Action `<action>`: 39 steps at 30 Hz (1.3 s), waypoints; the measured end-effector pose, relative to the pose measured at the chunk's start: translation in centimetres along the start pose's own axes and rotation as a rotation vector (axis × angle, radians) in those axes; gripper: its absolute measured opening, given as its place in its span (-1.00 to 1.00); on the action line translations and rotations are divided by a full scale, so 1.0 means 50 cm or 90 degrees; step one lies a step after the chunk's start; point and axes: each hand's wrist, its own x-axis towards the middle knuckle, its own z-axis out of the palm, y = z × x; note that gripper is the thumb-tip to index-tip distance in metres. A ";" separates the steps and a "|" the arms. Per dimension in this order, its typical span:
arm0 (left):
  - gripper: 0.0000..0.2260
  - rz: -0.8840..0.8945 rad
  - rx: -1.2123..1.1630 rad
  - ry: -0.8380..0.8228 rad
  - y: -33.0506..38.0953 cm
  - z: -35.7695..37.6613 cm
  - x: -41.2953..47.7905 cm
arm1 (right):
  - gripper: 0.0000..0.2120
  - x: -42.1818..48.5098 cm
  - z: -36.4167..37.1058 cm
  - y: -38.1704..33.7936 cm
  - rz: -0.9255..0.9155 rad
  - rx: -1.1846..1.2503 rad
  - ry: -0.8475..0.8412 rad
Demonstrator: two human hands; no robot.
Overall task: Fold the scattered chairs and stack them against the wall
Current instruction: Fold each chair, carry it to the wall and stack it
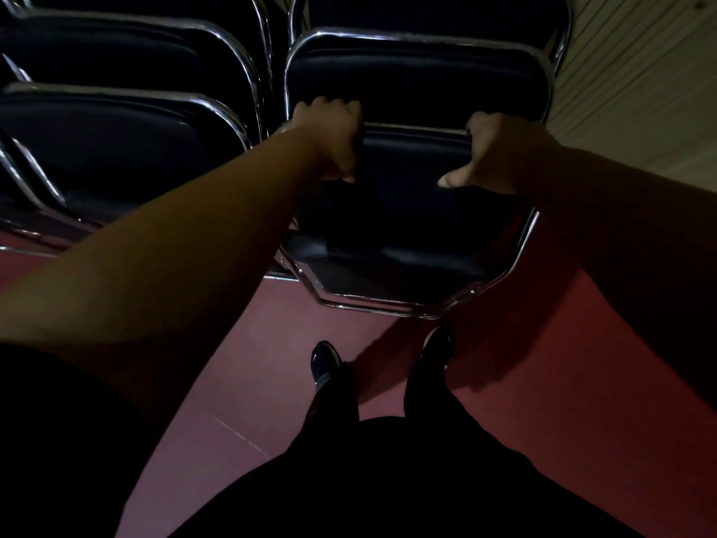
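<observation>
The left hand (329, 137) and right hand (500, 153) each grip the top bar of a folded chair (407, 227), fingers curled over it and the right thumb pointing inward. Just beyond the fingers stand stacked chairs (419, 79). The wall (620, 71) is to their right.

This looks like a dimly lit hall or function room. Many identical folding chairs (116, 126) with chrome tube frames and dark padded seats lean folded in two rows on a smooth red floor (252, 382), beside a pale wall (628, 71) of narrow boards.
</observation>
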 end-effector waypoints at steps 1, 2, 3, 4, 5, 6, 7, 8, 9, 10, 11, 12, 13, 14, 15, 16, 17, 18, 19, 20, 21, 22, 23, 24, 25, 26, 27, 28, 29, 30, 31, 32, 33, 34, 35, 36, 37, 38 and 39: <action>-0.20 -0.003 0.002 0.002 0.000 0.003 -0.006 | -0.09 -0.003 0.003 -0.002 -0.006 -0.008 0.000; -0.20 -0.005 0.005 0.004 0.001 0.006 -0.012 | -0.08 -0.007 0.005 -0.003 -0.008 -0.018 0.000; -0.20 -0.007 0.007 0.006 0.003 0.008 -0.018 | -0.08 -0.011 0.007 -0.005 -0.007 -0.029 0.000; -0.20 -0.008 0.010 0.009 0.005 0.010 -0.024 | -0.08 -0.016 0.010 -0.004 -0.006 -0.039 0.001; -0.20 -0.007 0.013 0.011 0.010 0.011 -0.031 | -0.08 -0.021 0.013 -0.002 -0.006 -0.045 0.004; -0.20 -0.006 0.017 0.013 0.013 0.012 -0.035 | -0.08 -0.025 0.017 0.000 -0.004 -0.048 0.007; -0.20 -0.005 0.021 0.016 0.017 0.012 -0.038 | -0.07 -0.029 0.019 0.005 -0.001 -0.051 0.008; -0.19 -0.004 0.022 0.019 0.023 0.012 -0.042 | -0.07 -0.034 0.022 0.011 0.000 -0.052 0.007; -0.19 -0.001 0.021 0.019 0.029 0.012 -0.046 | -0.07 -0.040 0.023 0.018 -0.001 -0.051 0.007; -0.19 0.003 0.020 0.018 0.034 0.012 -0.046 | -0.08 -0.044 0.024 0.024 0.000 -0.048 0.006; -0.19 0.008 0.021 0.021 0.039 0.011 -0.047 | -0.08 -0.050 0.023 0.029 0.001 -0.046 0.008; -0.20 0.013 0.023 0.025 0.044 0.011 -0.047 | -0.08 -0.056 0.022 0.034 0.002 -0.045 0.009; -0.20 0.017 0.024 0.028 0.046 0.011 -0.048 | -0.09 -0.059 0.023 0.037 0.001 -0.044 0.010; -0.20 0.018 0.023 0.029 0.047 0.012 -0.048 | -0.11 -0.063 0.024 0.038 -0.001 -0.046 0.014; -0.20 0.019 0.020 0.029 0.046 0.012 -0.048 | -0.12 -0.064 0.025 0.038 -0.002 -0.050 0.020; -0.20 0.018 0.019 0.030 0.044 0.013 -0.048 | -0.12 -0.064 0.026 0.035 -0.002 -0.056 0.024; -0.21 0.016 0.018 0.030 0.040 0.015 -0.048 | -0.10 -0.061 0.026 0.030 0.000 -0.062 0.021; -0.21 0.013 0.016 0.030 0.035 0.017 -0.047 | -0.09 -0.056 0.025 0.024 0.002 -0.069 0.016; -0.21 0.009 0.011 0.032 0.028 0.018 -0.045 | -0.08 -0.051 0.024 0.018 0.001 -0.075 0.013; -0.22 0.003 0.005 0.032 0.021 0.019 -0.044 | -0.07 -0.043 0.023 0.011 0.001 -0.081 0.013; -0.22 -0.003 -0.001 0.031 0.012 0.020 -0.041 | -0.06 -0.033 0.021 0.002 -0.001 -0.088 0.012; -0.22 -0.009 -0.006 0.029 0.002 0.020 -0.037 | -0.06 -0.022 0.018 -0.008 -0.002 -0.096 0.010; -0.23 -0.015 -0.012 0.027 -0.010 0.022 -0.032 | -0.05 -0.007 0.016 -0.018 -0.003 -0.106 0.008; -0.24 -0.021 -0.017 0.027 -0.021 0.023 -0.027 | -0.03 0.007 0.014 -0.029 -0.004 -0.118 0.004; -0.25 -0.028 -0.021 0.028 -0.033 0.024 -0.022 | -0.03 0.023 0.012 -0.041 -0.004 -0.130 -0.001; -0.25 -0.035 -0.025 0.026 -0.044 0.025 -0.015 | -0.02 0.039 0.008 -0.052 -0.004 -0.140 -0.007; -0.25 -0.042 -0.026 0.022 -0.053 0.026 -0.009 | -0.02 0.054 0.006 -0.060 -0.004 -0.145 -0.012; -0.25 -0.046 -0.026 0.019 -0.059 0.025 -0.003 | -0.03 0.065 0.002 -0.066 -0.004 -0.147 -0.014; -0.24 -0.047 -0.026 0.016 -0.064 0.025 0.002 | -0.03 0.074 0.000 -0.068 -0.004 -0.146 -0.016; -0.23 -0.047 -0.025 0.013 -0.066 0.025 0.007 | -0.04 0.081 0.000 -0.067 -0.004 -0.143 -0.018; -0.23 -0.045 -0.022 0.014 -0.067 0.025 0.011 | -0.04 0.083 0.000 -0.064 -0.002 -0.141 -0.019; -0.23 -0.043 -0.018 0.017 -0.067 0.026 0.013 | -0.03 0.084 0.001 -0.062 0.000 -0.137 -0.020; -0.23 -0.042 -0.017 0.019 -0.067 0.026 0.013 | -0.03 0.083 0.002 -0.060 0.000 -0.133 -0.019; -0.23 -0.042 -0.016 0.018 -0.067 0.027 0.011 | -0.03 0.081 0.003 -0.060 0.000 -0.128 -0.019; -0.23 -0.041 -0.016 0.018 -0.066 0.028 0.008 | -0.03 0.079 0.004 -0.059 0.000 -0.124 -0.019; -0.23 -0.041 -0.015 0.019 -0.064 0.027 0.004 | -0.03 0.074 0.003 -0.059 0.000 -0.120 -0.020; -0.23 -0.040 -0.016 0.018 -0.063 0.027 0.001 | -0.03 0.070 0.003 -0.059 -0.002 -0.115 -0.025; -0.23 -0.039 -0.018 0.014 -0.061 0.025 -0.003 | -0.02 0.067 0.003 -0.057 -0.003 -0.109 -0.035; -0.24 -0.038 -0.021 0.007 -0.059 0.022 -0.008 | 0.00 0.062 0.003 -0.056 -0.006 -0.103 -0.047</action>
